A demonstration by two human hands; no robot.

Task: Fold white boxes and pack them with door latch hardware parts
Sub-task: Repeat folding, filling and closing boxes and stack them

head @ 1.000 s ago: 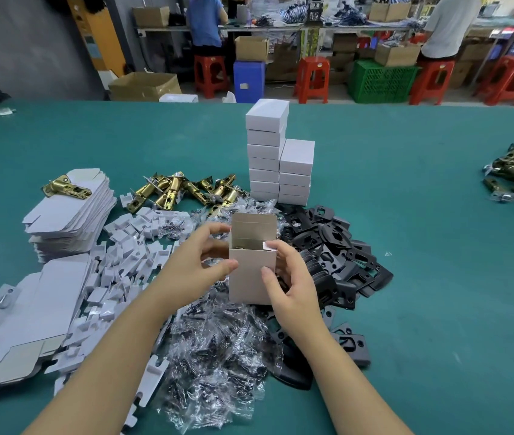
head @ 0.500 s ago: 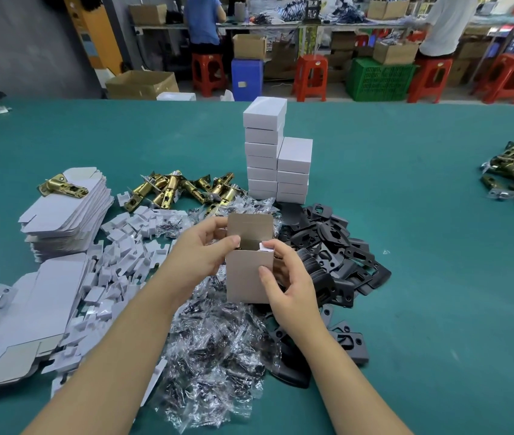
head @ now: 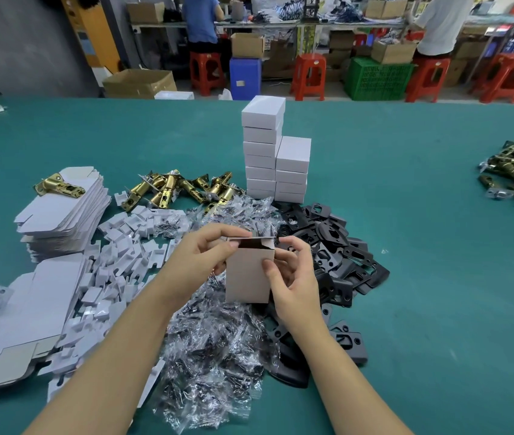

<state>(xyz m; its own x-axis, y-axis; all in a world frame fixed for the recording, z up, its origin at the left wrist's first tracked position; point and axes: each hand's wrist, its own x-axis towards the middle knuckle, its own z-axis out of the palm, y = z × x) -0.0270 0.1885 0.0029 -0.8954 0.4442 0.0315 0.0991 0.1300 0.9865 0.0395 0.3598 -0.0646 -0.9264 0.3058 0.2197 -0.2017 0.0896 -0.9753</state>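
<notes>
Cardboard box (head: 249, 273) was held upright above the screw bags (head: 211, 340) on the counter (head: 422, 277), left hand (head: 200, 255) fingers pinching the top flap, right hand (head: 293, 277) gripping its side — an uneven pinch could crease the flap or collapse the box.

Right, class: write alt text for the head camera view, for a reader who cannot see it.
Two hands, left hand and right hand, hold an upright, open-topped white box over a green table. Around it lie bagged screws, black plates, brass latches, flat box blanks and stacked finished boxes.
</notes>
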